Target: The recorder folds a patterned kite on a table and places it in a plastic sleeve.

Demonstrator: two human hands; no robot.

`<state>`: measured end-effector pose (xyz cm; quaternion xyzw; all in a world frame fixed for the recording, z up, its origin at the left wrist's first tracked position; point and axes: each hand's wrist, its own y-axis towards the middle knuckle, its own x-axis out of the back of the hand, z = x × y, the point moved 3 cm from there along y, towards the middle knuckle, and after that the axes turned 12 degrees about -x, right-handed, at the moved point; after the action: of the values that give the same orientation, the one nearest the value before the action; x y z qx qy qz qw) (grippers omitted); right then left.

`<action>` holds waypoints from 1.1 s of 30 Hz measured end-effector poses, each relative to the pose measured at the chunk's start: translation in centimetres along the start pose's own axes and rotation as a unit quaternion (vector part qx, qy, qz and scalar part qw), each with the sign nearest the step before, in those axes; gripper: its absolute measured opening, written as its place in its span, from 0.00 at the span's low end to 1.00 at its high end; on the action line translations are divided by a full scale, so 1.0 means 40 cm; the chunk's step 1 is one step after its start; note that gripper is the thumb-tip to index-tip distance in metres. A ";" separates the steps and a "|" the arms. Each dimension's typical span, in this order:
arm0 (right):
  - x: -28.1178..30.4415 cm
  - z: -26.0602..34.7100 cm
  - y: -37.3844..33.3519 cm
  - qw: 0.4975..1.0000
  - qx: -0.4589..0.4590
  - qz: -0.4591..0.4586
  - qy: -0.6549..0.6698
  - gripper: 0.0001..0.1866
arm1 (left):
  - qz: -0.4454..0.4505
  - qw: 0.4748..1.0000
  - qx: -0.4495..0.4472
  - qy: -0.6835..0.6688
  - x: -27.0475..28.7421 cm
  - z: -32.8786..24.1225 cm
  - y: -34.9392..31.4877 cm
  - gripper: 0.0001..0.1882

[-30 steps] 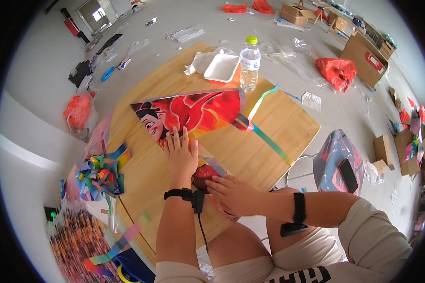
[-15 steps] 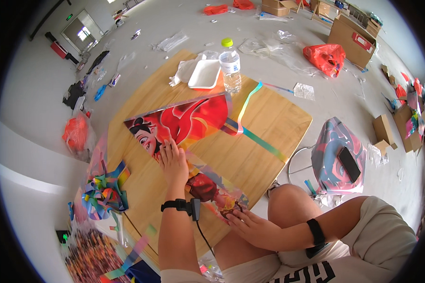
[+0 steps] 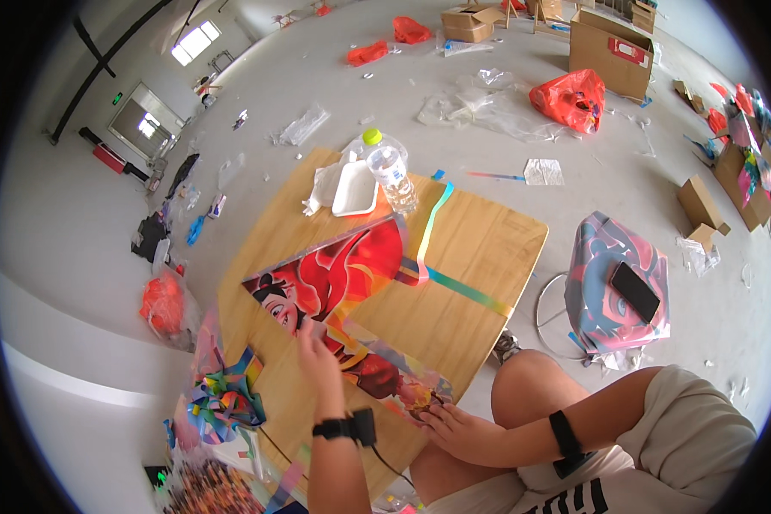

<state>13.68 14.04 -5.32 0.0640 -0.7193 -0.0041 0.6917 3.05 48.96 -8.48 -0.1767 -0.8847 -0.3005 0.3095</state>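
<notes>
A glossy printed sheet (image 3: 360,274) with a red cartoon figure lies folded into a bent shape on the wooden table (image 3: 480,248). My left hand (image 3: 319,364), blurred by motion, is over the bend of the sheet near the printed face; whether it pinches the sheet is unclear. My right hand (image 3: 463,435) rests with fingers stretched out on the sheet's lower end at the table's near edge. A rainbow-coloured ribbon (image 3: 439,214) lies beyond the sheet, with a flat blue-green strip (image 3: 471,293) running to the table's right edge.
A water bottle (image 3: 394,182) and a white tray (image 3: 355,190) stand at the table's far side. Colourful folded strips (image 3: 223,398) lie at the left edge. On the right, a phone (image 3: 635,291) sits on a covered stool (image 3: 595,265). Plastic bags and cardboard boxes (image 3: 610,56) are on the floor.
My left hand has gone from lying flat on the sheet to being turned on its side at the bend. My right hand stays on the lower end. The view has shifted.
</notes>
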 end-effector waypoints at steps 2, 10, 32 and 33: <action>-0.004 0.009 0.005 1.000 0.003 -0.003 0.005 0.28 | 0.063 0.974 -0.059 0.209 -0.049 -0.043 -0.082 0.30; 0.013 -0.019 -0.006 0.998 0.020 -0.030 0.042 0.29 | 0.123 0.941 -0.048 0.312 -0.093 -0.150 -0.152 0.38; 0.030 -0.524 0.423 0.980 -0.151 0.130 -0.005 0.16 | 0.053 0.948 -0.026 0.312 -0.063 -0.187 -0.151 0.38; 0.033 -0.527 0.384 0.974 -0.161 0.158 -0.014 0.15 | 0.046 0.950 -0.029 0.308 -0.066 -0.189 -0.150 0.38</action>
<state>33.28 30.88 -1.64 -0.1624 -0.7200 -0.0118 0.6746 5.35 39.25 -7.98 -0.1251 -0.7279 -0.3512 0.5755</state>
